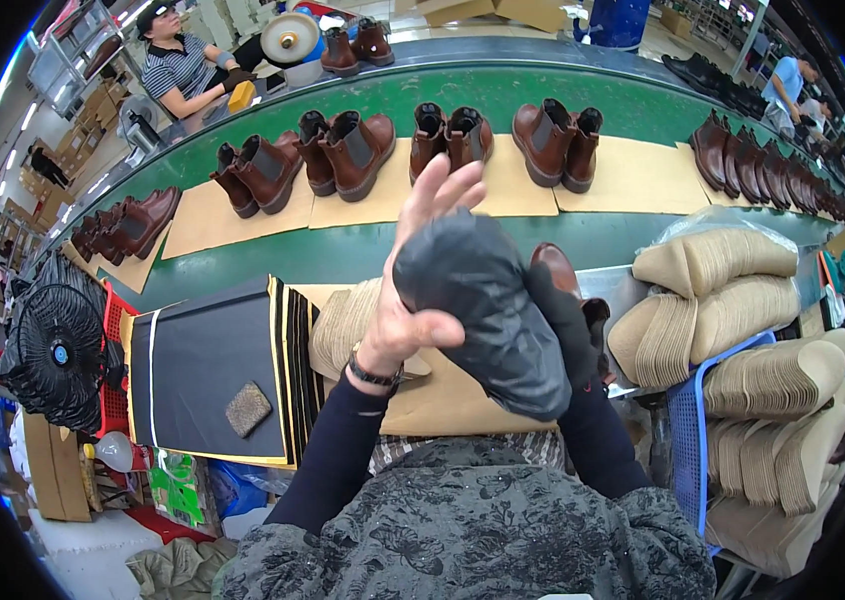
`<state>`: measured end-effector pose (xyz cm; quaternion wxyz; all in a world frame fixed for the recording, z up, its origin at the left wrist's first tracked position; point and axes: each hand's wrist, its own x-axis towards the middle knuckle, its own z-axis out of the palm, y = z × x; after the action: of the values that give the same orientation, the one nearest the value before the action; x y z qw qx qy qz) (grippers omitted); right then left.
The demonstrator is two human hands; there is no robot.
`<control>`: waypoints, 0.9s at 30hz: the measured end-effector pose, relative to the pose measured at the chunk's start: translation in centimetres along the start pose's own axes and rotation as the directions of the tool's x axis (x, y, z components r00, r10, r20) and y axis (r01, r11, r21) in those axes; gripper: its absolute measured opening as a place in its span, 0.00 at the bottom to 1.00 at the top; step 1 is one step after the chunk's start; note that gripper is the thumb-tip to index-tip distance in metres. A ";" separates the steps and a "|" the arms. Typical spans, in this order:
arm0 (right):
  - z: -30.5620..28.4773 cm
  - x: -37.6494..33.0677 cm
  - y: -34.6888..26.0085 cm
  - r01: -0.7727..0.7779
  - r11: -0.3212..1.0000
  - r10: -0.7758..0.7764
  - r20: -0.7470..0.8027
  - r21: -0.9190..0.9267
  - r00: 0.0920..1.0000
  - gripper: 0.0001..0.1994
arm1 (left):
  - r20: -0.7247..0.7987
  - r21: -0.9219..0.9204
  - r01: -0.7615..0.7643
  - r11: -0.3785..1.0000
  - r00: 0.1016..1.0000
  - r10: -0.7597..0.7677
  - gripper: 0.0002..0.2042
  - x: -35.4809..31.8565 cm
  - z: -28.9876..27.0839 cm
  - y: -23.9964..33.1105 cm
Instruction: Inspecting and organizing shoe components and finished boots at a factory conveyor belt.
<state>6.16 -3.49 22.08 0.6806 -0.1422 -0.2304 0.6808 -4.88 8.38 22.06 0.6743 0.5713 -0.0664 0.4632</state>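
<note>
In front of my chest is a smooth black, soft-looking, wrinkled thing with a rounded top; its kind I cannot make out. My left hand is open beside it, fingers stretched upward and thumb lying across its left side. A dark grey, glove-like shape, apparently my right hand, lies along its right side at the end of my right sleeve. The fingers there are hidden. Just behind, a brown boot shows in part. Beneath my left wrist lies a stack of tan insoles.
Brown ankle boots stand in pairs on tan sheets along a green belt. Left is a black board stack bearing a small rough block. Right, a blue basket adjoins stacked insoles. A person sits across the belt.
</note>
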 end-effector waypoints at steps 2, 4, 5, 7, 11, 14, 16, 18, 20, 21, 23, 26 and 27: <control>-2.4 0.5 0.4 0.030 0.984 -0.053 0.133 0.174 0.990 0.26 | 0.061 -0.084 0.116 0.990 0.992 -0.111 0.61 1.0 1.2 0.1; -3.6 0.5 0.3 -0.058 0.887 -0.026 0.174 0.458 0.984 0.25 | 0.075 -0.090 0.212 0.973 0.976 -0.206 0.55 1.3 1.4 0.1; -3.6 0.1 -0.2 -0.051 0.889 -0.031 0.172 0.454 0.985 0.25 | 0.064 -0.039 0.125 0.991 0.990 -0.122 0.47 1.9 1.3 -0.4; -3.2 -0.6 -0.4 0.273 0.679 -0.438 -0.077 -0.682 0.896 0.34 | -0.144 -0.106 0.117 0.987 0.981 -0.132 0.40 1.9 1.2 -1.3; -1.3 -2.9 0.5 0.523 0.491 -0.695 0.048 -0.696 0.717 0.56 | -0.353 0.102 0.203 0.974 0.923 -0.155 0.27 1.1 2.6 -2.7; -1.7 -5.5 -0.9 0.326 0.152 -0.796 0.080 -0.933 0.600 0.35 | -0.385 0.213 0.234 0.949 0.913 -0.138 0.22 -0.2 5.7 -3.9; -1.3 -6.9 -1.8 0.243 -0.008 -0.806 0.150 -0.970 0.573 0.32 | -0.344 0.184 0.240 0.953 0.924 -0.167 0.22 -0.6 6.7 -4.8; -1.3 -8.0 -2.7 0.200 -0.186 -0.789 0.268 -0.962 0.553 0.31 | -0.274 0.191 0.283 0.940 0.935 -0.225 0.21 -0.7 7.3 -4.6; -1.7 -8.9 -2.8 0.191 -0.267 -0.775 0.328 -0.945 0.540 0.31 | -0.205 -0.080 0.441 0.894 0.871 -0.447 0.17 -1.1 7.5 -4.2; -1.8 -8.8 -2.7 0.192 -0.269 -0.776 0.330 -0.944 0.538 0.31 | -0.175 -0.196 0.453 0.870 0.857 -0.485 0.16 -0.9 7.8 -4.4; -2.2 -8.9 -2.1 0.220 -0.057 -0.856 0.161 -0.974 0.491 0.32 | -0.098 -0.206 0.469 0.859 0.863 -0.495 0.15 -0.2 7.1 -5.0; -3.5 -8.9 -4.4 0.112 0.007 -0.793 0.063 -0.994 0.606 0.22 | 0.007 -0.056 0.516 0.855 0.856 -0.517 0.11 1.2 6.2 -5.3; -3.8 -9.4 -6.3 0.067 0.089 -0.700 -0.015 -0.994 0.714 0.16 | 0.066 0.084 0.575 0.814 0.812 -0.580 0.10 1.5 5.4 -4.3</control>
<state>13.84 -12.59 20.86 0.6313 -0.6285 -0.4423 0.1038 1.35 5.05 21.80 0.7620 0.6044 0.0945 0.2126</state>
